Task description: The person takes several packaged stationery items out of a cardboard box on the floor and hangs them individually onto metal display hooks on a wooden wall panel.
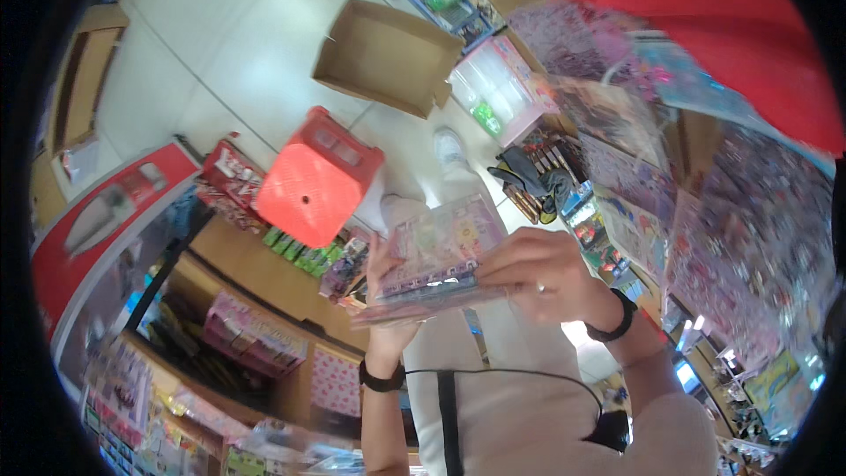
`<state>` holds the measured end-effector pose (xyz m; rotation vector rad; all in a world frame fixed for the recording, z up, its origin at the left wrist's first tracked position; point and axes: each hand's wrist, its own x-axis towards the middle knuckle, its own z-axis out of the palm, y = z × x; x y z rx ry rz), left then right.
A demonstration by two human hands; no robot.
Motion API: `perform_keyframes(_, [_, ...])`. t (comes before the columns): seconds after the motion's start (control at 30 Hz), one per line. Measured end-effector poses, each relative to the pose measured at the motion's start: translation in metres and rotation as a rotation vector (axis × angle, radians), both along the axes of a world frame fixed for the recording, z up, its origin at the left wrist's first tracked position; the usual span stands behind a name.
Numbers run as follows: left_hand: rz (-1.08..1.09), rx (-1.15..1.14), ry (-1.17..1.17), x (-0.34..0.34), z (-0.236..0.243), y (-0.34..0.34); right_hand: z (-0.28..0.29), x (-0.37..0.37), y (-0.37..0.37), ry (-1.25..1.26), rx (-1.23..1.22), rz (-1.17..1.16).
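Note:
In front of my body I hold a few flat, clear-fronted packages (445,238) with pink and lilac printing. My left hand (381,278) grips them at their left side, the thumb lying over the top one. At the right edge, the bent fingers of my right hand (542,273) pinch the packages, and a ring shows on one finger. The lower packages (423,304) fan out slightly toward me. What exactly is inside them is too blurred to make out. Both wrists wear dark bands.
A red plastic stool (319,178) stands ahead on the left. Beyond my feet an open cardboard box (388,55) lies on the tiled floor, next to a clear-and-pink bin (498,88). Wooden shelves (256,273) with packaged goods line the left; hanging packages (731,238) crowd the right.

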<state>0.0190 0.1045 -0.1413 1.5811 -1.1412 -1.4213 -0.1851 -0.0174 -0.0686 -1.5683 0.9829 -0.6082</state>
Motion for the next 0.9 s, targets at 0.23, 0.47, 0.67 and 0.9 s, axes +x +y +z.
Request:
perform_keyframes(0.23, [0.204, 0.035, 0.07, 0.044, 0.172, 0.03, 0.158, 0.049, 0.049, -0.037, 0.127, -0.322])
perform_keyframes(0.47, [0.412, -0.116, 0.306, 0.016, 0.258, 0.01, 0.219, 0.041, 0.083, -0.383, -0.044, -0.498])
perform_keyframes(0.67, [0.32, 0.01, 0.254, -0.009, 0.293, 0.003, 0.256, 0.027, 0.126, 0.073, -0.153, -0.534])
perform_keyframes(0.9, [0.226, 0.072, 0.339, -0.052, 0.322, -0.019, 0.267, -0.016, 0.144, -0.037, -0.078, -0.626])
